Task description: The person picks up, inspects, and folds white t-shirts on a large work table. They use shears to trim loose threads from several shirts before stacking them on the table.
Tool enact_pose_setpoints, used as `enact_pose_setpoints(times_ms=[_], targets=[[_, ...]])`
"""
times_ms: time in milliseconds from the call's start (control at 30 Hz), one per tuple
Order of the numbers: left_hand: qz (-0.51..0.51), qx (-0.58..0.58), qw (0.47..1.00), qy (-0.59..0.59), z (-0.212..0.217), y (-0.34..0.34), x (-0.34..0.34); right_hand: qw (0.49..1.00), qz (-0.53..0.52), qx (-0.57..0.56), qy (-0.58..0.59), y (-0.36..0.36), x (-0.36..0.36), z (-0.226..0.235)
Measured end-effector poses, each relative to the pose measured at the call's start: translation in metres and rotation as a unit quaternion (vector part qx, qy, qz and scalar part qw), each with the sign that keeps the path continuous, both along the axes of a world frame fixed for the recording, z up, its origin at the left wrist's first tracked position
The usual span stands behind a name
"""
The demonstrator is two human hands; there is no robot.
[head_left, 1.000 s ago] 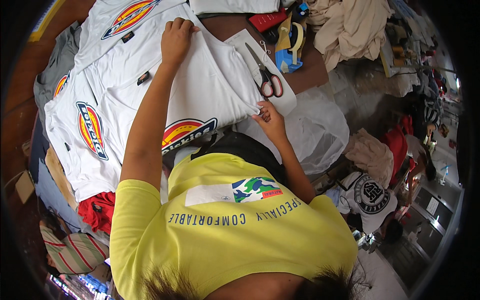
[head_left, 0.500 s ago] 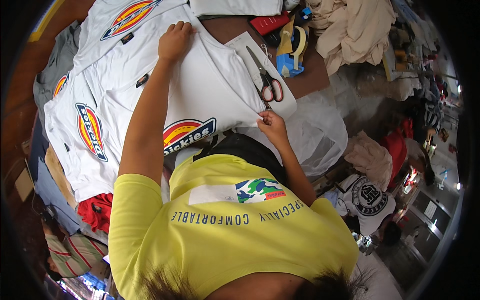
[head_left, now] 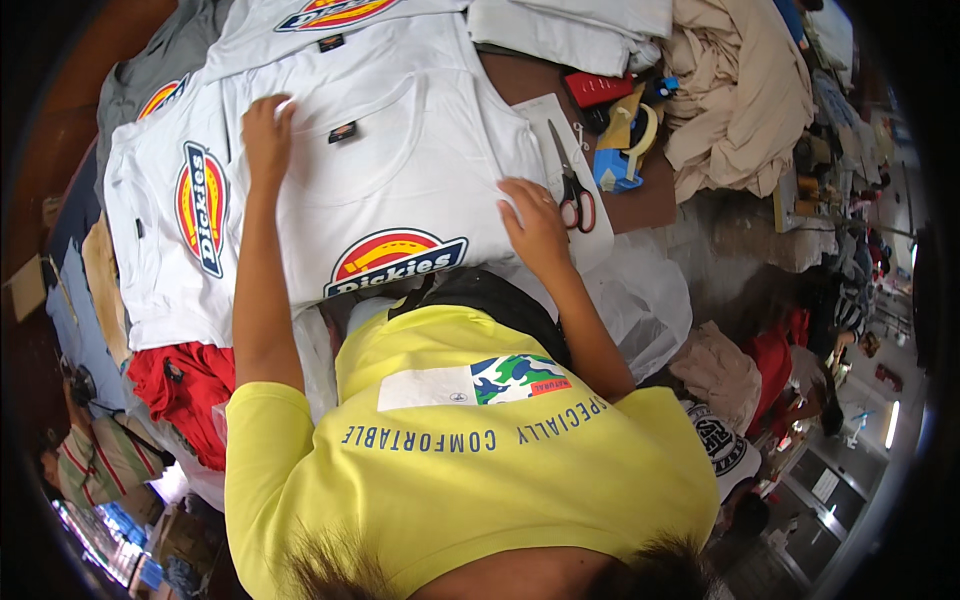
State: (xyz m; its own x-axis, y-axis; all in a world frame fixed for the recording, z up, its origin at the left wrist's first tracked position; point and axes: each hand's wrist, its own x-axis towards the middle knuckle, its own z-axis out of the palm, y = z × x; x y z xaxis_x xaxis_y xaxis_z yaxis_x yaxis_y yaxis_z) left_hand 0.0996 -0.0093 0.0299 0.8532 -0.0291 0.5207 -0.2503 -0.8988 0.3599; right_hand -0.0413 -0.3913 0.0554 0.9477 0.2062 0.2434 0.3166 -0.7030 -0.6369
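A white T-shirt (head_left: 400, 180) with a red, yellow and blue badge print lies spread on top of a stack of similar shirts. My left hand (head_left: 265, 128) rests palm down on it, left of the collar and its small dark label (head_left: 343, 131). My right hand (head_left: 535, 222) lies on the shirt's right edge, fingers spread on the fabric, just left of the scissors (head_left: 572, 190). Neither hand holds anything. My yellow shirt fills the lower part of the view.
The scissors lie on a white sheet on the brown table (head_left: 650, 195), beside a tape dispenser (head_left: 625, 140) and a red box (head_left: 597, 87). Beige cloth (head_left: 740, 90) is piled at the right, red cloth (head_left: 185, 385) hangs lower left, and clear plastic bags (head_left: 640, 300) sit at my right.
My left hand has slid left and nearer, from past the collar to the shirt's left shoulder. My right hand has gone from pinching the near hem to lying on the right edge.
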Motion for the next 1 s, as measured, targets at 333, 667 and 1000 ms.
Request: enact_pose_setpoints(times_ms=[333,667,1000], targets=[[0.053,0.094,0.992,0.070,0.004,0.065,-0.042,0.960,0.028,-0.246,-0.128,0.090,0.137,-0.060],[0.048,-0.030,0.989,0.134,0.006,0.081,-0.033,0.974,0.015,-0.155,-0.165,0.095,0.193,-0.056],[0.015,0.063,0.975,0.213,0.013,0.088,-0.006,0.964,0.030,-0.176,-0.198,0.095,0.208,-0.048]])
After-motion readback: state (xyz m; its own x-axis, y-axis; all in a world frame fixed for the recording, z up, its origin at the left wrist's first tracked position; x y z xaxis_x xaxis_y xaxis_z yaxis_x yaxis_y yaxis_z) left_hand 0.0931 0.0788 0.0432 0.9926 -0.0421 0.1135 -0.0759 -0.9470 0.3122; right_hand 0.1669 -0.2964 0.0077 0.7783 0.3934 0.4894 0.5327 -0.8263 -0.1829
